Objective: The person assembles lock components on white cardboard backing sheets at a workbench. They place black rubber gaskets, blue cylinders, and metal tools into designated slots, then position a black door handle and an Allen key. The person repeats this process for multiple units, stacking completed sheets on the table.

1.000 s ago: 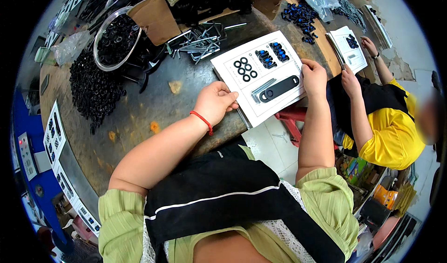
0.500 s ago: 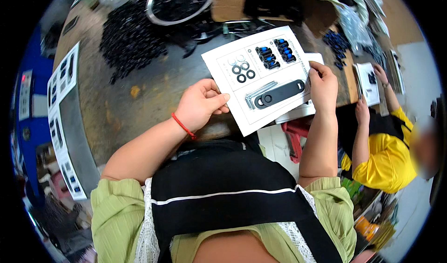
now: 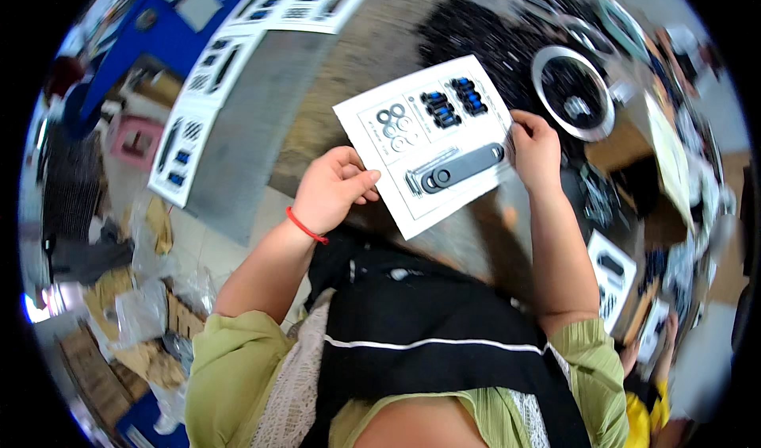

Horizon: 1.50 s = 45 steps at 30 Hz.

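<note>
Between my two hands is a white hardware card [image 3: 388, 202], held flat and slightly tilted above the table. My left hand [image 3: 337, 185] pinches its left edge, thumb on top. On the card's right edge, my right hand [image 3: 535, 148] has a similar pinch. Black bolts with blue bands [image 3: 441, 109] sit in the upper part, with several rings [image 3: 396, 127] to their left. A dark flat wrench-like piece [image 3: 469, 169] and thin silver hex keys [image 3: 428, 172] lie along the lower part. The fingers beneath the card are hidden.
More filled cards [image 3: 226, 67] line a grey board [image 3: 277, 91] at the far left. A heap of black parts [image 3: 468, 36] and a round silver-rimmed tray [image 3: 539, 75] are at the far right, near a cardboard box [image 3: 622, 143]. A co-worker's hand [image 3: 670, 337] shows at lower right.
My view and body have turned left, bringing the grey board with its cards closer to the middle. Both hands still hold the card. The co-worker has slid toward the lower right corner.
</note>
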Motion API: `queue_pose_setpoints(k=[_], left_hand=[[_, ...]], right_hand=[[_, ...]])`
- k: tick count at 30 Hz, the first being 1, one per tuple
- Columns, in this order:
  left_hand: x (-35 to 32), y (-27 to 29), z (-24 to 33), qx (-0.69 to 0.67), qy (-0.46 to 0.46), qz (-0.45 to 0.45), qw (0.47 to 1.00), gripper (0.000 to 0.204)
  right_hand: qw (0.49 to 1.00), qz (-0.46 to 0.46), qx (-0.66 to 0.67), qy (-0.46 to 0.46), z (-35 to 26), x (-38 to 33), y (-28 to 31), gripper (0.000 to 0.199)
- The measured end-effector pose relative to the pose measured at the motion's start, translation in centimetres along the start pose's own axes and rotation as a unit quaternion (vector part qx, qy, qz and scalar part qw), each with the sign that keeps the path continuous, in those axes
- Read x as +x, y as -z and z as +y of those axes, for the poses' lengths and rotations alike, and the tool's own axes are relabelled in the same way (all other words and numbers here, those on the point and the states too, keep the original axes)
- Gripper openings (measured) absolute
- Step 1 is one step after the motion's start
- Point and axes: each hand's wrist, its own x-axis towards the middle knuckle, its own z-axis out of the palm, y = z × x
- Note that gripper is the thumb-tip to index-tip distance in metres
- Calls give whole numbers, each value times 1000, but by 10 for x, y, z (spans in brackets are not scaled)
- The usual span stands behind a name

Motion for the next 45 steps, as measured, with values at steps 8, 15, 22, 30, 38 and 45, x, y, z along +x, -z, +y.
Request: queue_pose_setpoints(k=[8,15,22,30,38,45], left_hand=[[7,132,1,73,2,175,982,19],[31,201,-1,239,115,255,930,30],[59,235,6,366,166,258,879,41],[75,242,17,383,190,246,870,40],[38,201,-19,544,-48,314,777,72],[43,190,-30,614,14,245,750,99]], right_hand=[[983,-99,-46,147,-82,80,-174,23],[968,-150,-56,193,-122,124,-295,22],[958,-156,-73,229,-140,149,-347,25],[934,-138,-80,319,-134,148,-350,31],[919,-180,-133,325,-110,79,-285,54],[903,-201,-217,313,-104,73,-291,70]])
